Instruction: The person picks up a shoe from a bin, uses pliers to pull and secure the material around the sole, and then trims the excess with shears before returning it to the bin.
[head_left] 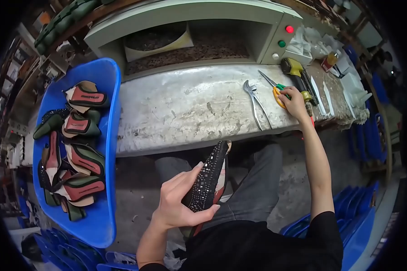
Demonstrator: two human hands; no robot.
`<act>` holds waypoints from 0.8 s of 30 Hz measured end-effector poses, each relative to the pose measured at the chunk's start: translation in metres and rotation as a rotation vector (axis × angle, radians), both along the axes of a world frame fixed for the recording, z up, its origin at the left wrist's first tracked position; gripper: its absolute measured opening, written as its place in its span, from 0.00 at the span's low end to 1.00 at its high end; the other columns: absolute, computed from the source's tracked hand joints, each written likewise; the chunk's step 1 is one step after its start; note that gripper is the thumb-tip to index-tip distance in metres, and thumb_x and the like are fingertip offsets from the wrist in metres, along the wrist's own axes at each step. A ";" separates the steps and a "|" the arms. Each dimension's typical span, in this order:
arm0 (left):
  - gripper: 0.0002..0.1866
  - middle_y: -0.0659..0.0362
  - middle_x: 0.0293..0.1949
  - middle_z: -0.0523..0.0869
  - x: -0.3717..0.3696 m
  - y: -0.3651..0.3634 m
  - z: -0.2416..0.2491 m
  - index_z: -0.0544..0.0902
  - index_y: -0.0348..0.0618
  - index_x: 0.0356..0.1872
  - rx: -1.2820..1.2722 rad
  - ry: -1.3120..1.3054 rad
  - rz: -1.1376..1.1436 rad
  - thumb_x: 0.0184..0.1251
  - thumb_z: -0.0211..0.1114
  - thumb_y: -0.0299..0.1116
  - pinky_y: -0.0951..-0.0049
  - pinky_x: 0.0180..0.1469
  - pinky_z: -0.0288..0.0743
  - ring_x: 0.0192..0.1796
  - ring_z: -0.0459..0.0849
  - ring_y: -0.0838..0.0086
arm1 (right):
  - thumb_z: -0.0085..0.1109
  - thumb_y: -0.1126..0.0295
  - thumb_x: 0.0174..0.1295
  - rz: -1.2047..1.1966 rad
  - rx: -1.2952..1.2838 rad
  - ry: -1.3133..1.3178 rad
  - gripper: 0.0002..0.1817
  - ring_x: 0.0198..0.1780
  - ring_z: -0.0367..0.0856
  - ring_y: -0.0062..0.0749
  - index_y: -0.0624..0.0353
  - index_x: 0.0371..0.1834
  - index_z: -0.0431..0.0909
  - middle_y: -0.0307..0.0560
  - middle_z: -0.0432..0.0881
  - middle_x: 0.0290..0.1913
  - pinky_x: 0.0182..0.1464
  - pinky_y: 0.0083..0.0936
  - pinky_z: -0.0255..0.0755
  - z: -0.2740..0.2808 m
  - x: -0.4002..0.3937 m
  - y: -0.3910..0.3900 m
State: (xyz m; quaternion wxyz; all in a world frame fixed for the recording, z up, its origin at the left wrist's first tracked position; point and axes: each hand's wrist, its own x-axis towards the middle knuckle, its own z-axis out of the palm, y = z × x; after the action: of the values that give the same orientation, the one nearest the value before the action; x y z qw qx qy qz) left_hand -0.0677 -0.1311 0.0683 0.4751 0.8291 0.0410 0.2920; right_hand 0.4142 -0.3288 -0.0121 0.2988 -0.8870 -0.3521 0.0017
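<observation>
My left hand (178, 203) grips a black studded shoe upper (209, 177) with a red lining, held over my lap below the bench edge. My right hand (295, 103) reaches out to the right end of the grey workbench (185, 108) and closes around the yellow-and-green handles of a pair of scissors (276, 88), whose blades point to the back left. Metal pincers (256, 103) lie on the bench just left of that hand.
A blue tray (105, 149) at the left holds several red-and-green shoe parts (77, 153). A machine housing (203, 31) with red and green lamps stands behind the bench. Tools, a yellow-headed hammer (295, 70) and white pieces crowd the right end. Blue trays are stacked at lower right.
</observation>
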 end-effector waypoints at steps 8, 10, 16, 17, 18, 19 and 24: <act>0.45 0.49 0.41 0.93 -0.027 0.003 0.002 0.83 0.23 0.65 0.010 0.093 0.019 0.40 0.86 0.35 0.70 0.42 0.82 0.34 0.87 0.66 | 0.70 0.73 0.69 0.211 0.284 0.189 0.13 0.48 0.84 0.39 0.63 0.55 0.85 0.51 0.84 0.59 0.51 0.28 0.79 0.006 -0.023 -0.017; 0.43 0.50 0.39 0.92 -0.026 0.005 0.001 0.83 0.22 0.64 -0.045 0.081 -0.025 0.42 0.85 0.33 0.69 0.41 0.82 0.32 0.85 0.66 | 0.72 0.73 0.67 0.269 0.491 0.685 0.17 0.46 0.84 0.36 0.61 0.59 0.84 0.52 0.83 0.59 0.48 0.25 0.79 0.031 -0.062 -0.045; 0.40 0.54 0.32 0.91 -0.045 0.007 -0.046 0.87 0.22 0.52 -0.856 0.148 -0.343 0.33 0.84 0.38 0.74 0.36 0.77 0.27 0.81 0.70 | 0.81 0.75 0.52 0.512 0.304 0.259 0.31 0.42 0.83 0.34 0.58 0.64 0.84 0.52 0.84 0.59 0.45 0.24 0.78 0.119 -0.201 -0.049; 0.38 0.53 0.34 0.92 -0.048 0.004 -0.054 0.87 0.24 0.50 -0.983 0.105 -0.419 0.32 0.84 0.38 0.74 0.36 0.77 0.27 0.82 0.70 | 0.80 0.78 0.49 0.658 0.276 0.105 0.35 0.42 0.83 0.35 0.58 0.66 0.84 0.51 0.86 0.56 0.45 0.27 0.78 0.129 -0.209 -0.049; 0.37 0.52 0.35 0.92 -0.052 0.002 -0.062 0.87 0.26 0.48 -1.111 0.059 -0.489 0.31 0.83 0.38 0.74 0.36 0.78 0.28 0.83 0.70 | 0.80 0.78 0.49 0.639 0.283 0.109 0.35 0.42 0.83 0.35 0.58 0.66 0.84 0.51 0.86 0.56 0.45 0.27 0.78 0.141 -0.218 -0.051; 0.35 0.51 0.36 0.93 -0.056 0.000 -0.067 0.87 0.28 0.46 -1.241 0.012 -0.553 0.30 0.83 0.38 0.74 0.36 0.78 0.28 0.84 0.71 | 0.81 0.74 0.50 0.666 0.195 0.145 0.34 0.44 0.82 0.37 0.57 0.65 0.86 0.53 0.84 0.61 0.47 0.30 0.78 0.151 -0.226 -0.053; 0.28 0.54 0.30 0.90 -0.068 -0.009 -0.056 0.85 0.34 0.34 -1.347 0.108 -0.586 0.29 0.81 0.43 0.73 0.30 0.69 0.24 0.76 0.72 | 0.77 0.69 0.54 0.857 0.026 -0.014 0.33 0.47 0.80 0.42 0.55 0.68 0.84 0.56 0.80 0.66 0.53 0.34 0.77 0.170 -0.230 -0.053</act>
State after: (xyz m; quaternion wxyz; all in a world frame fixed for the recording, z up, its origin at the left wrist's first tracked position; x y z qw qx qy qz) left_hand -0.1356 -0.1397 0.0128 0.9372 0.3478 0.0117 0.0234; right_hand 0.1844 -0.3822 0.1583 0.2798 -0.6567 -0.6908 0.1150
